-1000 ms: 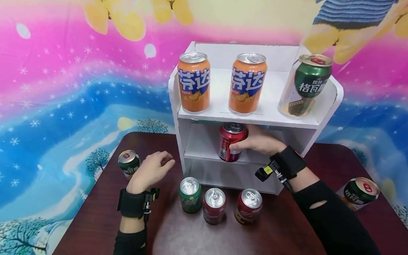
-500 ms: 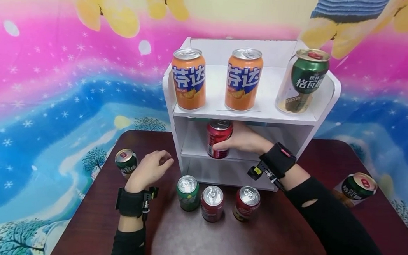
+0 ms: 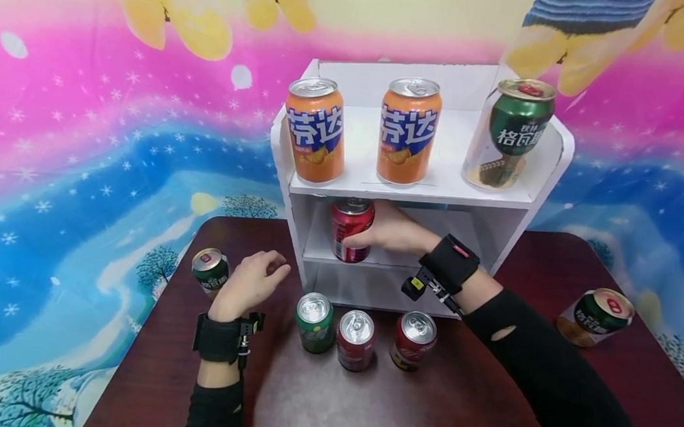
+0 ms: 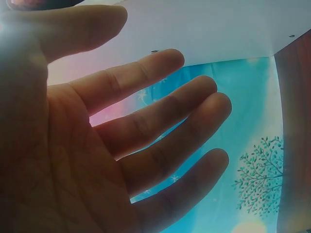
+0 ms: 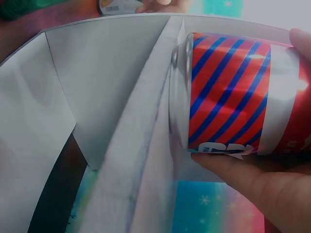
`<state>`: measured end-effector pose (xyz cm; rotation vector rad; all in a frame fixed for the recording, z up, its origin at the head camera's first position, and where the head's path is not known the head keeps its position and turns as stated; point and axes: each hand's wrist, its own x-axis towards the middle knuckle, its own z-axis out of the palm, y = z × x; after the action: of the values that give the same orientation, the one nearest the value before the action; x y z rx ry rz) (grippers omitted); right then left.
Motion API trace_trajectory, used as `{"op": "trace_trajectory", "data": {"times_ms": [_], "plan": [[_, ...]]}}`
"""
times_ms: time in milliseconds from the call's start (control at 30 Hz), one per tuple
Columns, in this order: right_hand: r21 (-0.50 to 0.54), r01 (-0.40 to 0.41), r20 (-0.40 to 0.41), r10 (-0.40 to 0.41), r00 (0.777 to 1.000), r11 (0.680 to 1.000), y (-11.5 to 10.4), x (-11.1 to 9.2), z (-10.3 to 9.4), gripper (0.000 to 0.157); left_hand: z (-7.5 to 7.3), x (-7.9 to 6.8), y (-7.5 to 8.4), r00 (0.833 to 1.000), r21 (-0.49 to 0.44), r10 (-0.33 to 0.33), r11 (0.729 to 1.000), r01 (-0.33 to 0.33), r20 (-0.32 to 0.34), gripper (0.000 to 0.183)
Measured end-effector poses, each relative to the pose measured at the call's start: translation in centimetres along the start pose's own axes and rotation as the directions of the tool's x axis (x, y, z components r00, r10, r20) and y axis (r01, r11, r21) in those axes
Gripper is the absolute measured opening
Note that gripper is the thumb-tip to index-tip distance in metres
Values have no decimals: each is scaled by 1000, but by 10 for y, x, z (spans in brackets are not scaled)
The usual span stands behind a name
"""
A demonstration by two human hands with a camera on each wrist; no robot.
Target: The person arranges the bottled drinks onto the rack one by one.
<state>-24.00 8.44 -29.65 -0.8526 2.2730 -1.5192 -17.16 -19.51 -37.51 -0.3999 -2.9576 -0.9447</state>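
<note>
My right hand [image 3: 396, 228] grips a red soda can [image 3: 348, 222] around its side, inside the middle level of a white shelf unit [image 3: 448, 200]. The can is upright, toward the left side of that level. In the right wrist view, the can [image 5: 231, 92] shows blue stripes and a silver band, and one end is close to the shelf board [image 5: 131, 131]; I cannot tell whether they touch. My left hand [image 3: 251, 283] hovers left of the unit, holding nothing; the left wrist view shows its fingers [image 4: 160, 109] apart and nearly straight.
On top stand two orange soda cans [image 3: 316, 140] and a green-and-white can [image 3: 517, 136]. Before the unit are a green can [image 3: 314, 329], a dark red can [image 3: 355, 351] and a red can [image 3: 411, 350]. Green-topped cans stand at the table's left [image 3: 211, 272] and right [image 3: 594, 317].
My right hand has moved left along the middle level, the red soda can in its grip. The left hand stays in place, while the head view has shifted slightly.
</note>
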Motion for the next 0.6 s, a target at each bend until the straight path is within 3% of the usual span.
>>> {"op": "trace_trajectory", "data": {"times_ms": [300, 600], "plan": [[6, 27, 65, -28, 997, 1000, 0, 12, 5, 82, 0, -1, -2, 1000, -3, -16, 1000, 16, 4, 28], [-27, -32, 92, 34, 995, 999, -4, 20, 7, 86, -1, 1, -1, 1000, 0, -9, 1000, 9, 7, 29]]}}
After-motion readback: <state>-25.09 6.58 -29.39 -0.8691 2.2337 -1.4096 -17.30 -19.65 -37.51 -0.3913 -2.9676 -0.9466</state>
